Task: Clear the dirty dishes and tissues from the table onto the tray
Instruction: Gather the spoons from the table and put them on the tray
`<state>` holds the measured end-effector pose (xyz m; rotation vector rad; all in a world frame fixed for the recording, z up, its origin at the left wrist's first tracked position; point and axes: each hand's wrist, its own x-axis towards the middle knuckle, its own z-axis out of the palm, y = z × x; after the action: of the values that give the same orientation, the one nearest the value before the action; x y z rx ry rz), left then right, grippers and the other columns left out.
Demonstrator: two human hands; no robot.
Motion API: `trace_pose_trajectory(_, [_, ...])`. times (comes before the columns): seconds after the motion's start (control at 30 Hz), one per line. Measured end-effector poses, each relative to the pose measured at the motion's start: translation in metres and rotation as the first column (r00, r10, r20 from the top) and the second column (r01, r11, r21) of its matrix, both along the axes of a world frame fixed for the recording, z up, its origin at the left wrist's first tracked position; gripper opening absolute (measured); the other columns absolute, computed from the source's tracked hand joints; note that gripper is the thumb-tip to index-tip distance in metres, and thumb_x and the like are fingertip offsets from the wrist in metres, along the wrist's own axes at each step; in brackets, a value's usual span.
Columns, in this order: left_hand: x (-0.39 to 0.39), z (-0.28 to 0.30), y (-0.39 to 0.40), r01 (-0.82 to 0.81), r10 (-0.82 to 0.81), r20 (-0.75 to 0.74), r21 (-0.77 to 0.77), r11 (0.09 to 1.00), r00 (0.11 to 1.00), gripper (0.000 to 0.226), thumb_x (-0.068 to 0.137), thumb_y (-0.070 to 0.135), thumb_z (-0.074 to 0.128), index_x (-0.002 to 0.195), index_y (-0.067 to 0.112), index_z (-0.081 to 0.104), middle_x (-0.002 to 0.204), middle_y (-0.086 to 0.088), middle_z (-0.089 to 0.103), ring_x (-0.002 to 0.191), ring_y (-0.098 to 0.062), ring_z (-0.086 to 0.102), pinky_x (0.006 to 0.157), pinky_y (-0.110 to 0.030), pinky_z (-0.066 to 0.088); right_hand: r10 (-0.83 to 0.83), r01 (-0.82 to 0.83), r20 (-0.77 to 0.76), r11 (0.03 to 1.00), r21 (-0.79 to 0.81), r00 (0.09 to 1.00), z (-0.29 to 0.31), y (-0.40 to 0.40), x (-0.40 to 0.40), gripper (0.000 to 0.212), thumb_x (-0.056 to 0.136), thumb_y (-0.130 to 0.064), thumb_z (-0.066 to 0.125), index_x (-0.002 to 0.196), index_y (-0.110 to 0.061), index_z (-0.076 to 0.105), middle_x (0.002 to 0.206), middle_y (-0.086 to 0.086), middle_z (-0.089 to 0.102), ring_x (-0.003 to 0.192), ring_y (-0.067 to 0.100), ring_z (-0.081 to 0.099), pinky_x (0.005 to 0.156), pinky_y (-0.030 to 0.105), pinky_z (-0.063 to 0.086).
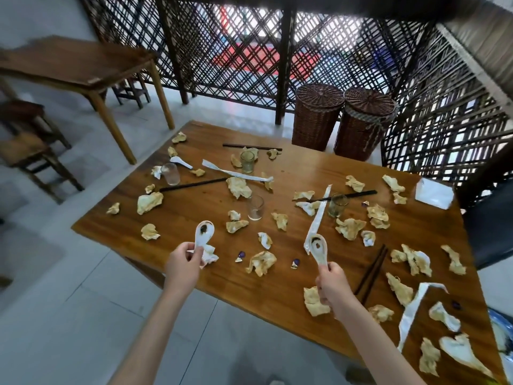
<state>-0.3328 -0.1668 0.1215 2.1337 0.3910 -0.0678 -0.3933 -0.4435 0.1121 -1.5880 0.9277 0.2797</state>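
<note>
We hold a white ceramic soup spoon (205, 230) in our left hand (181, 263), another white ceramic spoon (319, 248) in our right hand (331, 284), both pinched by the handle, bowls pointing up-frame. No tray shows clearly; we judge it lies lower right, nearer our right hand.

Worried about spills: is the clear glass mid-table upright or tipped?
Upright. The clear glass stands on its base on the table, mouth up, apparently empty.
</note>
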Motion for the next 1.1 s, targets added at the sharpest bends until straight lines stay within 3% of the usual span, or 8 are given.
trace_pose_trajectory(0.23, [0.039, 0.003, 0.011, -0.083, 0.083, 0.033, 0.011, 0.996, 0.996, 0.018, 0.096, 0.031, 0.051, 0.095, 0.015, 0.057, 0.076, 0.003, 0.062, 0.068, -0.01, 0.058, 0.05, -0.015, 0.036, 0.16, -0.16, -0.011, 0.985, -0.071, 0.987, -0.003, 0.014, 0.061, 0.024, 0.101, -0.029, 0.034, 0.112, -0.014, 0.049, 0.074, 0.004, 0.047, 0.053, 0.011, 0.04, 0.041, 0.023, 0.032])
trace_pose_trajectory(0.37, [0.074, 0.003, 0.028, -0.122, 0.121, 0.046, 0.023, 0.992, 0.992, 0.016, 0.096, 0.031, 0.05, 0.095, 0.017, 0.058, 0.075, 0.002, 0.063, 0.067, -0.009, 0.058, 0.05, -0.015, 0.035, 0.243, -0.244, -0.023, 0.96, -0.138, 0.97, -0.003, 0.038, 0.101, 0.023, 0.1, -0.032, 0.035, 0.104, -0.014, 0.048, 0.08, 0.006, 0.051, 0.061, 0.014, 0.045, 0.052, 0.028, 0.044])
trace_pose_trajectory(0.5, [0.12, 0.002, 0.057, -0.124, 0.122, 0.047, 0.037, 0.992, 0.991, 0.018, 0.096, 0.032, 0.05, 0.094, 0.017, 0.06, 0.073, 0.003, 0.063, 0.066, -0.01, 0.058, 0.049, -0.017, 0.036, 0.249, -0.25, -0.022, 0.962, -0.106, 0.968, -0.006, 0.072, 0.142, 0.021, 0.101, -0.03, 0.034, 0.107, -0.016, 0.048, 0.074, 0.003, 0.048, 0.054, 0.01, 0.039, 0.042, 0.021, 0.032])
trace_pose_trajectory(0.6, [0.165, 0.0, 0.087, -0.101, 0.1, 0.033, 0.043, 0.994, 0.994, 0.021, 0.096, 0.033, 0.05, 0.098, 0.015, 0.061, 0.074, 0.003, 0.063, 0.066, -0.011, 0.058, 0.049, -0.019, 0.037, 0.251, -0.252, -0.014, 0.963, -0.101, 0.968, -0.013, 0.106, 0.178, 0.023, 0.101, -0.031, 0.033, 0.101, -0.015, 0.048, 0.075, 0.004, 0.048, 0.055, 0.012, 0.039, 0.045, 0.024, 0.031])
trace_pose_trajectory(0.83, [0.276, 0.003, 0.144, 0.06, -0.059, -0.009, 0.075, 0.995, 0.998, 0.028, 0.095, 0.034, 0.051, 0.114, 0.015, 0.059, 0.074, 0.015, 0.055, 0.065, -0.004, 0.055, 0.046, -0.008, 0.034, 0.09, -0.09, -0.002, 0.992, -0.093, 0.996, -0.03, 0.195, 0.267, 0.022, 0.1, -0.03, 0.031, 0.093, -0.019, 0.048, 0.074, 0.005, 0.048, 0.057, 0.016, 0.042, 0.046, 0.027, 0.032])
trace_pose_trajectory(0.93, [0.311, -0.004, 0.146, 0.169, -0.169, -0.078, -0.01, 0.986, 0.982, 0.027, 0.096, 0.033, 0.049, 0.114, 0.015, 0.059, 0.078, 0.008, 0.06, 0.07, -0.007, 0.057, 0.052, -0.013, 0.038, 0.017, -0.018, -0.011, 0.997, -0.07, 1.0, -0.033, 0.231, 0.301, 0.023, 0.1, -0.032, 0.031, 0.087, -0.023, 0.047, 0.075, 0.004, 0.05, 0.059, 0.017, 0.044, 0.048, 0.028, 0.035])
trace_pose_trajectory(1.1, [0.349, -0.017, 0.129, 0.174, -0.263, -0.285, -0.302, 0.937, 0.922, 0.022, 0.098, 0.019, 0.046, 0.118, 0.015, 0.055, 0.085, -0.004, 0.063, 0.066, -0.013, 0.054, 0.053, -0.021, 0.045, -0.049, 0.049, -0.016, 0.999, -0.011, 0.999, -0.04, 0.27, 0.345, 0.025, 0.1, -0.031, 0.031, 0.102, -0.019, 0.053, 0.076, 0.001, 0.051, 0.059, 0.014, 0.046, 0.043, 0.026, 0.034])
